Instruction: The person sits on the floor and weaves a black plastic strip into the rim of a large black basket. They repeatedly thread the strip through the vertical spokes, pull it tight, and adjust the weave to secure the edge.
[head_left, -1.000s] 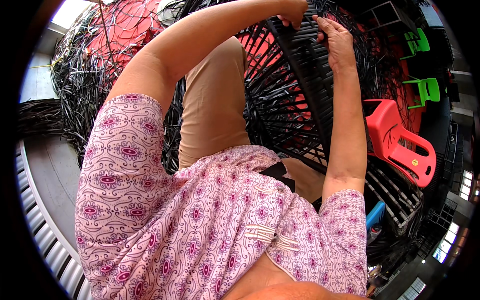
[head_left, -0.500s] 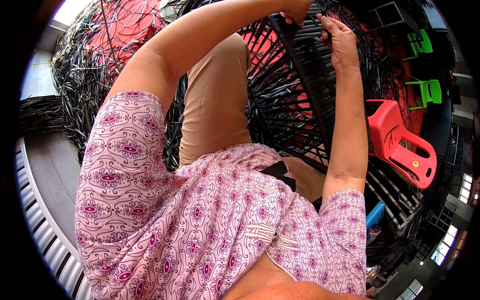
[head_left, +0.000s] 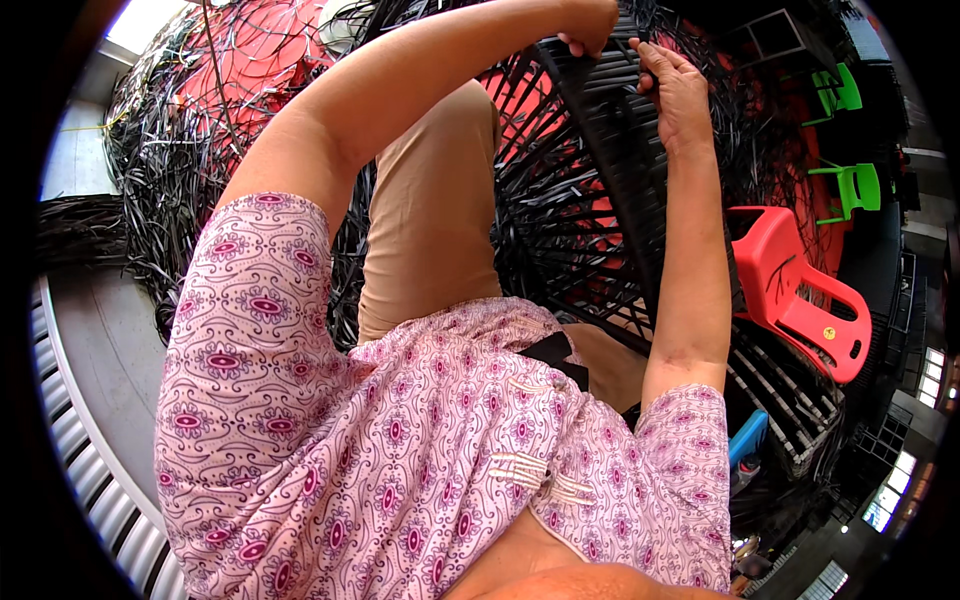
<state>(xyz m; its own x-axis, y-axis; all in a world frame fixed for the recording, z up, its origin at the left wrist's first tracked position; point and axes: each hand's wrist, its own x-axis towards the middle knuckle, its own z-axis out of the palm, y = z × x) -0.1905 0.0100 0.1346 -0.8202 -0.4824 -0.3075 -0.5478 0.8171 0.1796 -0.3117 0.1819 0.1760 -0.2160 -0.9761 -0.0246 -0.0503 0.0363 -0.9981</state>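
Note:
At the top edge, my left hand [head_left: 592, 28] is curled closed over a panel woven from black flat strips [head_left: 612, 95]. Just to its right, my right hand [head_left: 678, 92] has its thumb and forefinger pinched together against the same weave. What either hand grips is too small or hidden to make out. Black ribs [head_left: 545, 215] fan out below the woven panel, toward my knee. My forearms reach up on both sides of the piece.
Loose black strips [head_left: 185, 175] lie in a heap on a red surface [head_left: 255, 80] at the left. Right of me stand a red plastic chair [head_left: 785, 275] and green chairs [head_left: 850, 190]. A slatted dark frame [head_left: 790, 395] and a blue object [head_left: 748, 435] sit at my right side.
My right hand has moved slightly left and down along the weave. My left hand stays nearly in place, its fingers still curled. The whole view has shifted a little.

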